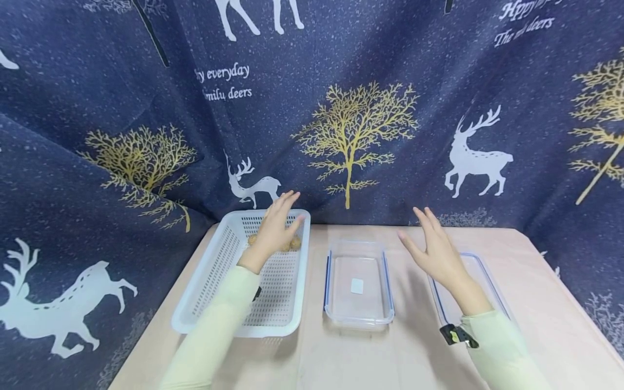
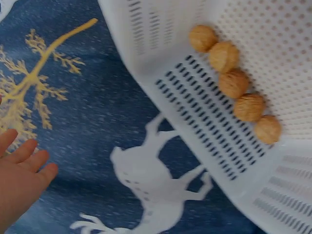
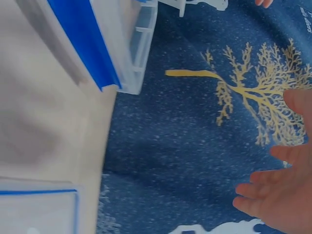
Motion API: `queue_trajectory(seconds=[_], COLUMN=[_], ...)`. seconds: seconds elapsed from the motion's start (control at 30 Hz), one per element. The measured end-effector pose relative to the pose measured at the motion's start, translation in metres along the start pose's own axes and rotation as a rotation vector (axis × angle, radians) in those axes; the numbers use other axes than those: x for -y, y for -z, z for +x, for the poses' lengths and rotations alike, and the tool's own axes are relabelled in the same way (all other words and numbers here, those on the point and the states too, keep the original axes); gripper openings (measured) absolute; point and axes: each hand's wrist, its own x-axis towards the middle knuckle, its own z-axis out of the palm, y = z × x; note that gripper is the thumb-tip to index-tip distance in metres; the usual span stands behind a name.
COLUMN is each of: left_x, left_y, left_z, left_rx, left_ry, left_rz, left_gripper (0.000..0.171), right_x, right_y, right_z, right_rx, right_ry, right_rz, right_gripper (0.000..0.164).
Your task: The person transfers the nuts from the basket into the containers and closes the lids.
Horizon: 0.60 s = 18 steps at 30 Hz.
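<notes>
My left hand (image 1: 275, 230) is held in the air over the far part of a white plastic basket (image 1: 195, 295), fingers extended and holding nothing. Inside the basket, several walnuts (image 2: 234, 83) lie in a row along its far end, partly hidden behind that hand in the head view. My right hand (image 1: 439, 257), also free of any object, hovers with spread fingers above a clear lid (image 1: 475, 265) with a blue seal. Between the hands stands a clear rectangular food container (image 1: 359, 317) with blue edging and a small pale label on its bottom.
All of these stand on a pale pink table (image 1: 336, 357). Behind its far edge hangs a dark blue cloth (image 1: 380, 189) printed with deer and golden trees. A dark strap (image 1: 458, 336) sits at the right wrist.
</notes>
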Motion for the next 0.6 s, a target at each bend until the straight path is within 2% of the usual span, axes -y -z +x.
queue_trajectory(seconds=[0.3,0.6], left_x=[0.036,0.072], left_y=[-0.003,-0.011], left_z=[0.000,-0.002], left_rx=[-0.056,-0.210], left_ry=[0.114,0.216], left_rz=[-0.241,-0.413], left_gripper=[0.052,0.048], right_x=[-0.014,-0.021], right_y=[-0.018,-0.032], right_z=[-0.012,-0.020], right_rx=[0.003,0.069], right_ry=[-0.026,-0.088], right_rz=[0.179,0.338], right_gripper=[0.066,0.065])
